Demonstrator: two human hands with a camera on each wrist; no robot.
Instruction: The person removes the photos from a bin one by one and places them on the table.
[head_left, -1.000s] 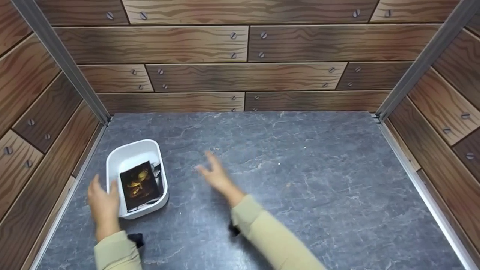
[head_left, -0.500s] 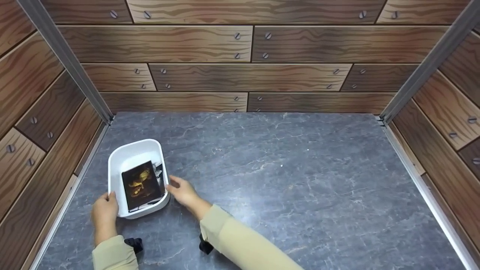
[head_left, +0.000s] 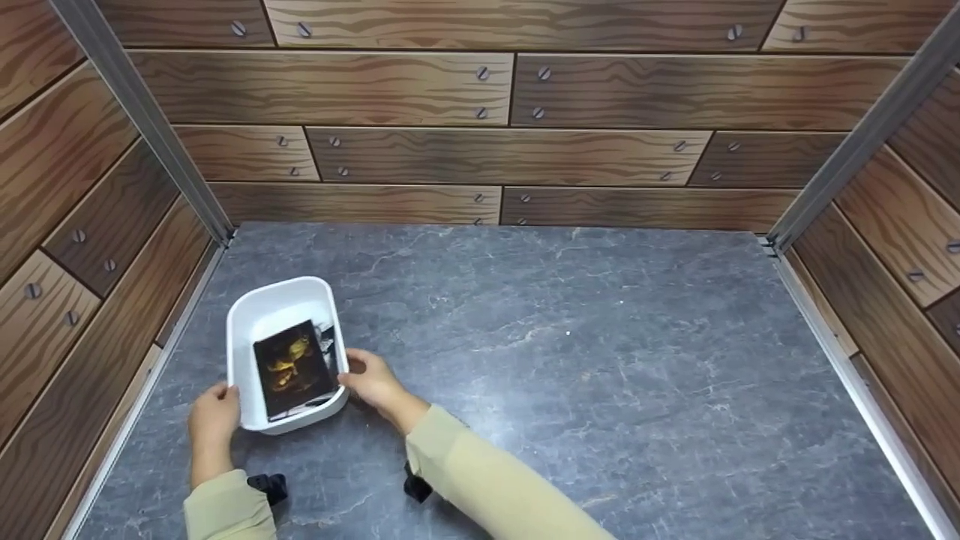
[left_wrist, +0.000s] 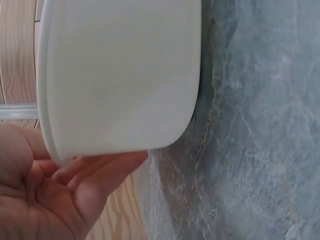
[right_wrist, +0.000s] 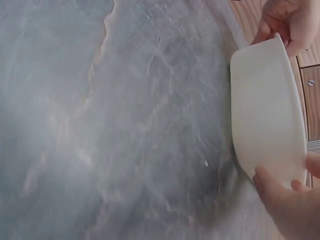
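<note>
A white plastic tub (head_left: 281, 292) with rounded corners stands at the left of the grey marbled surface. Inside it lies a flat dark rectangular item (head_left: 292, 370) with a golden picture, perhaps a book. Small black and silvery things (head_left: 328, 341) show beside that item, too covered to name. My left hand (head_left: 213, 420) grips the tub's near left side, thumb at the rim and fingers against the outer wall (left_wrist: 120, 90). On the opposite side my right hand (head_left: 376, 382) holds the tub, thumb at the rim and fingers along the outer wall (right_wrist: 265, 105).
The marbled surface (head_left: 600, 375) extends to the right of the tub. Wood-patterned panels (head_left: 420, 154) enclose it at the back and both sides. Metal posts (head_left: 847, 135) stand at the back corners, and a pale rail (head_left: 862, 405) runs along the right edge.
My right hand has come left from above the surface to the tub's right side. The left hand has closed onto its left side. The view has shifted slightly.
</note>
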